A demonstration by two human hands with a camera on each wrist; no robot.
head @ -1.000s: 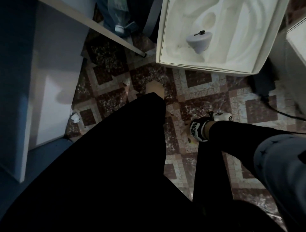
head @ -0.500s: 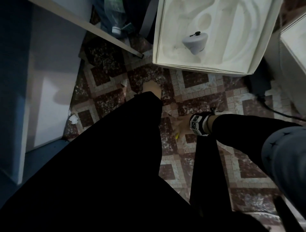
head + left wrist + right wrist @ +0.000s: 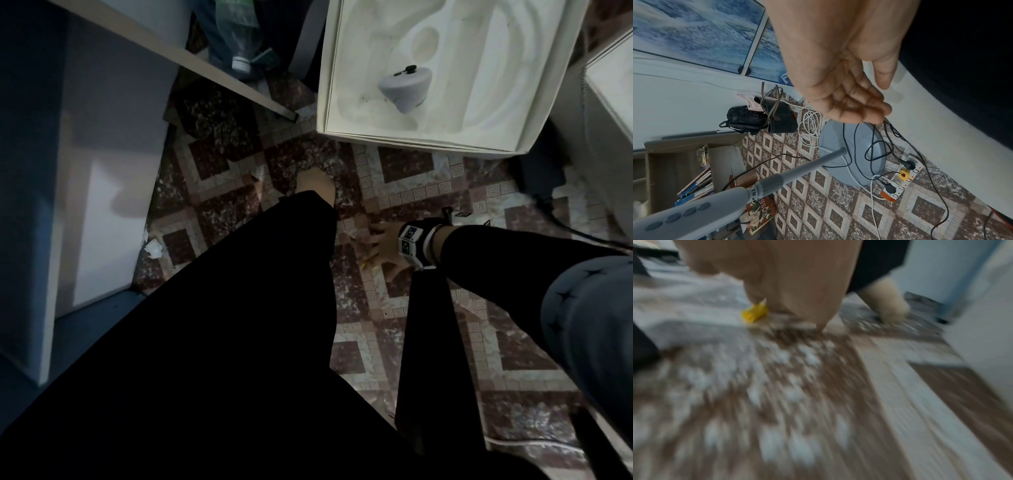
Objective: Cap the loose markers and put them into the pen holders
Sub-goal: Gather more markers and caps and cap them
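A small yellow marker cap lies on the patterned floor tiles; in the head view only a sliver of this yellow cap shows under my hand. My right hand reaches down to the floor with its fingers spread, and the fingertips touch the tiles right beside the cap. The right wrist view is blurred, and the thumb stays apart from the cap. My left hand hangs in the air with loosely curled fingers and holds nothing. No marker or pen holder is in view.
My black-clad leg and bare foot stand left of the right hand. A white box with a foam insert sits behind; a black cable runs at right. Below the left hand are a fan base and power strip.
My right hand has come out from behind my knee and moved left onto the floor, its fingers now spread by the yellow cap.
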